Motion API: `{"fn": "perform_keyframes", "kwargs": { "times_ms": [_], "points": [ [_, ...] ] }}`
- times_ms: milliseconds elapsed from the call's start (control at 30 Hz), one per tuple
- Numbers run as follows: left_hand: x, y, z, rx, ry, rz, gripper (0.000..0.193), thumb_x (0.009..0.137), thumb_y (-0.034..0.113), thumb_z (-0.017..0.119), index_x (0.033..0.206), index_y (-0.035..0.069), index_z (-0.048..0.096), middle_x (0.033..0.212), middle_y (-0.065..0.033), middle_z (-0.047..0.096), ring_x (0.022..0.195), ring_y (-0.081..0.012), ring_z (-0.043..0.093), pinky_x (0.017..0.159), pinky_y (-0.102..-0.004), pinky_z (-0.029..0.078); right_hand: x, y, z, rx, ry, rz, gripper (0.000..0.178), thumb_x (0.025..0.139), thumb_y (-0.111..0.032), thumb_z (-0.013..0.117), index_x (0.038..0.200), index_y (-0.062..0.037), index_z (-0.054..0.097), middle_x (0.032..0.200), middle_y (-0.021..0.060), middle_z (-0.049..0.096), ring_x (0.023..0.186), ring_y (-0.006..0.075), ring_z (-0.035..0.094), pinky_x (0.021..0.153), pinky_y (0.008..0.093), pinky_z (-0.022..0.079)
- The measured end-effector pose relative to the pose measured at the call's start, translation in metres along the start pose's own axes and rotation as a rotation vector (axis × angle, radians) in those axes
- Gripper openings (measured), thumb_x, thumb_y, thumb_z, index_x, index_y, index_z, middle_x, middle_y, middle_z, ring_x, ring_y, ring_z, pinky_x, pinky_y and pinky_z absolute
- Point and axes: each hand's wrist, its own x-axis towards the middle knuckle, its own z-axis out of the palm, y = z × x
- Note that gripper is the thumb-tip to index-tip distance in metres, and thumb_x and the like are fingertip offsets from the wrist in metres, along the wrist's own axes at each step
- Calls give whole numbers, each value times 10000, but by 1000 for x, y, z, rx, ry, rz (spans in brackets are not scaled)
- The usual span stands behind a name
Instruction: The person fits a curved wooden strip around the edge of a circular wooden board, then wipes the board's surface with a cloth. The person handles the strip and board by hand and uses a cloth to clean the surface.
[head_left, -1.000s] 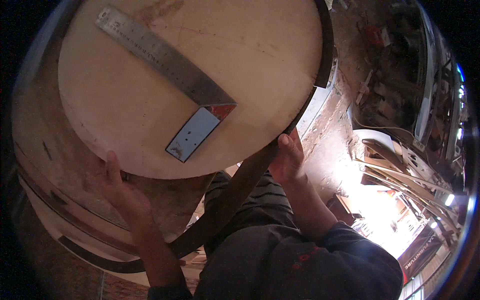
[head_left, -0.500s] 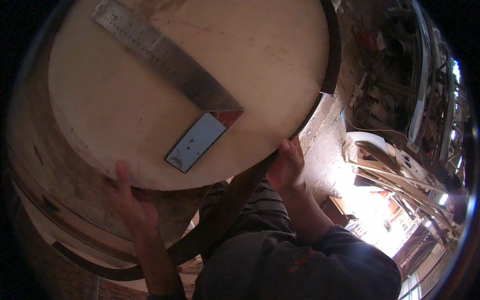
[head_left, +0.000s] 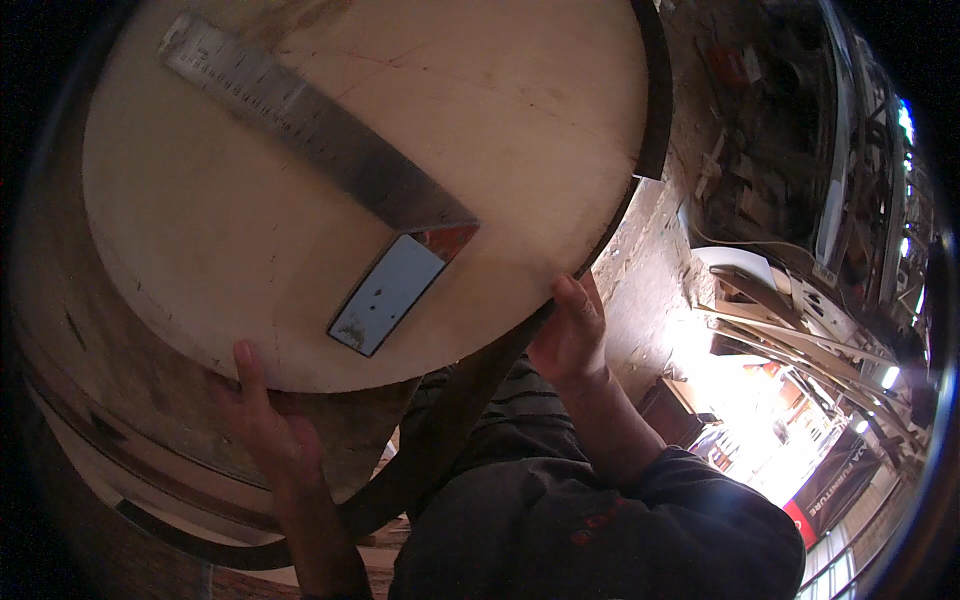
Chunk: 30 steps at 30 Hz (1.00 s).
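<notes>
Head view: round board (head_left: pixel 290 240) beyond left hand (head_left: pixel 268 425), right hand (head_left: pixel 570 338), both pinching near rim (head_left: pixel 350 386).

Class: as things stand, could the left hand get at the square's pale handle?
Probably yes: the left hand is at the near edge of the round board, and nothing visible blocks the pale handle.

dim overall | lower right — glare, blown white | disc (head_left: pixel 290 230) softly lit | fisheye-bent edges, black corners
</notes>
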Motion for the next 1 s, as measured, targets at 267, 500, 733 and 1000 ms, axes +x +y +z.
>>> {"fn": "perform_keyframes", "kwargs": {
  "times_ms": [267, 500, 733, 1000],
  "points": [
    [2, 4, 5, 71, 50, -47, 664, 1035, 260, 694, 1536, -3, 345, 1488, -205, 495, 1324, -311, 550, 1095, -474, 512, -2, -9, 17, -91, 172, 95, 550, 970, -204, 631, 1455, 1, 473, 1297, 156, 637, 1187, 302, 654, 1026, 435, 548],
    [4, 4, 6, -29, -20, -23, 714, 1024, 275, 709, 1552, -14, 324, 1495, -214, 480, 1347, -321, 524, 1122, -492, 475, -5, 12, 4, -208, 171, 69, 750, 1041, -505, 607, 1549, -29, 327, 1488, 172, 476, 1382, 312, 453, 1168, 478, 369],
    [3, 6, 4, 7, -10, -35, 705, 1030, 285, 699, 1544, -21, 327, 1494, -219, 476, 1347, -318, 525, 1123, -483, 482, -5, 22, 3, -200, 172, 47, 844, 1054, -610, 517, 1604, -32, 242, 1577, 182, 384, 1445, 316, 376, 1208, 469, 302],
    [-3, 6, 12, 12, -31, -17, 708, 1042, 277, 681, 1561, -8, 293, 1515, -225, 446, 1365, -319, 506, 1120, -483, 483, 2, 36, -7, -256, 208, 44, 819, 1075, -654, 395, 1571, -7, 324, 1502, 165, 481, 1354, 282, 489, 1152, 440, 391]
  ]
}}
